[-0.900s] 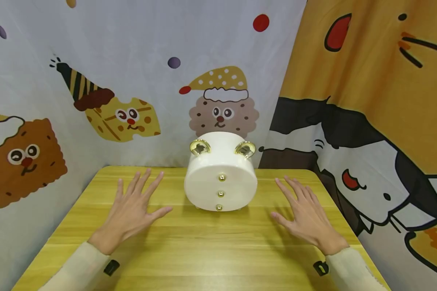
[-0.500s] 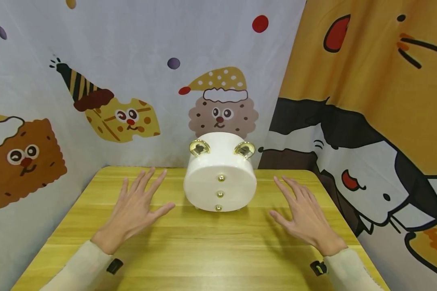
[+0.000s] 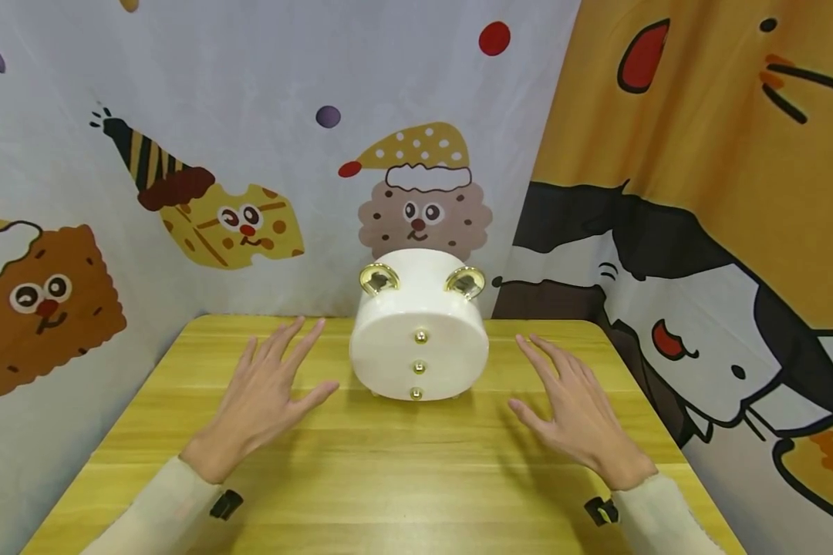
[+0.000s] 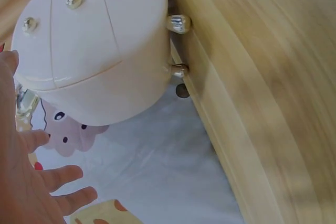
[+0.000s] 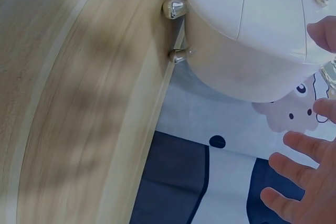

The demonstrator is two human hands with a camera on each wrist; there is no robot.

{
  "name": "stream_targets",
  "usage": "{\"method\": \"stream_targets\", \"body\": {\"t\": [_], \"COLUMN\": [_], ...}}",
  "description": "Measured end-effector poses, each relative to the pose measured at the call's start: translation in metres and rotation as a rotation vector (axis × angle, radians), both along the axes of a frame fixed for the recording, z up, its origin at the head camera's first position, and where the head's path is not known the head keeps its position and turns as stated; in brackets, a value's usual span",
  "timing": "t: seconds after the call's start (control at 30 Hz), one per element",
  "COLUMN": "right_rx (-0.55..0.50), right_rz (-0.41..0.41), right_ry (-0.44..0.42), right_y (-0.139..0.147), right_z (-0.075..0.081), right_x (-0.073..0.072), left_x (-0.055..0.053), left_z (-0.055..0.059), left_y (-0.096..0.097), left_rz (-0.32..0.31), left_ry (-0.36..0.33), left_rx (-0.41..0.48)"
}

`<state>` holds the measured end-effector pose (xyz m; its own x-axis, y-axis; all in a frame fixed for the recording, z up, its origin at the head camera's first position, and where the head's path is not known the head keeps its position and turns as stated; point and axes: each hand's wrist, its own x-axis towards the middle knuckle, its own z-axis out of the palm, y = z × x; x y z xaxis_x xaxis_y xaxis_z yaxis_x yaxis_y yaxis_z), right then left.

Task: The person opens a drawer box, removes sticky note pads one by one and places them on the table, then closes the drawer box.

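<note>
A glossy white, rounded jewelry box point(image 3: 451, 351) stands near the back of the table, shaped like a small chest of drawers. Its front carries three gold knobs point(image 3: 419, 368) in a column, and two gold ears point(image 3: 465, 283) stick up on top. Seams between its drawers point(image 4: 79, 35) and short gold feet point(image 5: 175, 9) show in the wrist views. My left hand point(image 3: 257, 401) hovers to the left of the box, fingers spread and holding nothing. Over the table on the other side, my right hand point(image 3: 583, 416) is likewise spread, with a gap between it and the box.
The box rests on a light wooden table point(image 3: 416, 486) with rounded back corners. Right behind the table hangs a pale curtain point(image 3: 264, 77) printed with cartoon snacks. Another curtain point(image 3: 736, 193), orange with cartoon animals, closes the right side. Both wrists wear small black devices point(image 3: 226, 505).
Both hands have drifted slightly inward toward the box, the left one more clearly. The box has stayed in place, and the head view has shifted a little.
</note>
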<state>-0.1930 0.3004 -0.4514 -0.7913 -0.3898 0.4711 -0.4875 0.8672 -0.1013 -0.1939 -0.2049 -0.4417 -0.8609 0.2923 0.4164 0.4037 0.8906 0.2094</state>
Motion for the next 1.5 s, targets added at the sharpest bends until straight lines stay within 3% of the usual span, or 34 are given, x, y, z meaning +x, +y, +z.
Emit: {"method": "stream_targets", "body": {"t": [0.57,1.07,1.5], "right_rx": [-0.028,-0.058,-0.086], "right_rz": [0.045,0.076,0.103], "right_ry": [0.032,0.071,0.091], "right_y": [-0.008,-0.022,-0.032], "right_z": [0.006,0.013,0.022], "right_x": [0.003,0.000,0.004], "left_x": [-0.001,-0.005,-0.005], "left_z": [0.009,0.011,0.015], "left_y": [0.015,0.019,0.026], "left_rz": [-0.062,-0.069,-0.079], "left_ry": [0.024,0.062,0.051], "left_rx": [0.068,0.102,0.114]}}
